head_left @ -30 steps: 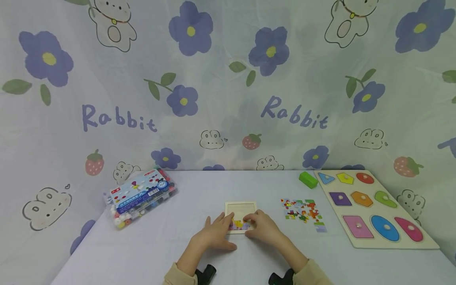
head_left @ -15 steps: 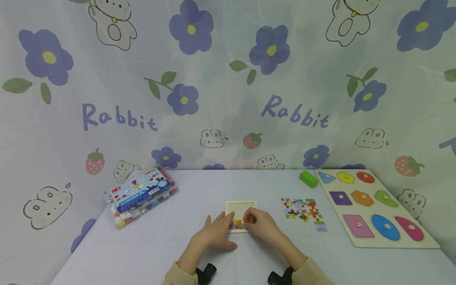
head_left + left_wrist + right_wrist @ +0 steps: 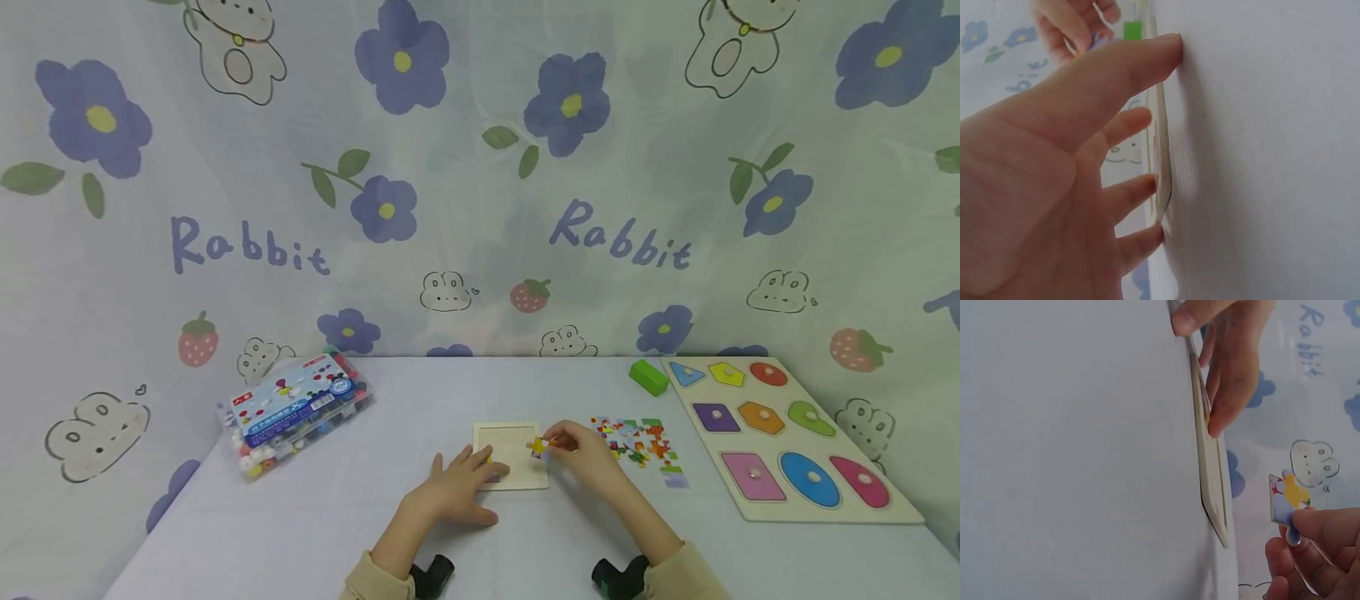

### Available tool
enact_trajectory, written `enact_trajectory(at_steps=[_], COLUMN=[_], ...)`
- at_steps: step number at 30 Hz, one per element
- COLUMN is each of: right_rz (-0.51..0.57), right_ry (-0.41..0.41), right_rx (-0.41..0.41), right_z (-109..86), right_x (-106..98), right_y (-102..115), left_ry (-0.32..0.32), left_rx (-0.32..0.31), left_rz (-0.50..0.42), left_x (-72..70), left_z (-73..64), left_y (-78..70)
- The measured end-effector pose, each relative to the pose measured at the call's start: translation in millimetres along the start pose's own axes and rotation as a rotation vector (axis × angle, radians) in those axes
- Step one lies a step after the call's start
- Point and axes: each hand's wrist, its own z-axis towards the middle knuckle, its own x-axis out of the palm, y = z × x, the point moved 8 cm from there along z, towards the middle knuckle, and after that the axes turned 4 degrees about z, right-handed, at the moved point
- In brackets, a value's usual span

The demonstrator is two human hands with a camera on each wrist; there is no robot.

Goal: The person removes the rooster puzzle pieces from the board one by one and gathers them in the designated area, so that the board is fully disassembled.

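My left hand [image 3: 454,490] rests over the left part of a small wooden puzzle tray [image 3: 510,427], fingers spread and fairly straight, with its fingertips on the tray. A bit of coloured puzzle shows beside these fingers; the rest is hidden beneath them. The right hand [image 3: 592,467] pinches a jigsaw piece [image 3: 1288,499] between thumb and fingers, raised over the tray's right edge. Yellow, pink and lilac colours show on the piece in the right wrist view. In the left wrist view the tray's side [image 3: 1164,137] lies along the left hand's fingertips.
Joined and loose jigsaw pieces [image 3: 637,442] lie right of the tray. Further right is a shape-peg board [image 3: 731,446], with a green block [image 3: 648,378] at its back corner. A clear box of coloured beads [image 3: 300,412] stands at the back left.
My right hand has lifted a jigsaw piece out of the tray and moved right and away from me with it. The left hand's fingers have shifted slightly right over the tray.
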Motion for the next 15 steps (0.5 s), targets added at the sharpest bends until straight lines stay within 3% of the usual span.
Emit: enact_trajectory(at_steps=[15], right_rz=[-0.024], right_ry=[-0.038], right_rx=[0.116], right_z=[-7.5], right_x=[-37], right_y=[-28], left_ry=[-0.004], left_rx=[0.015], left_rz=[-0.014], left_x=[-1.5], left_z=[-2.7], left_y=[-2.4])
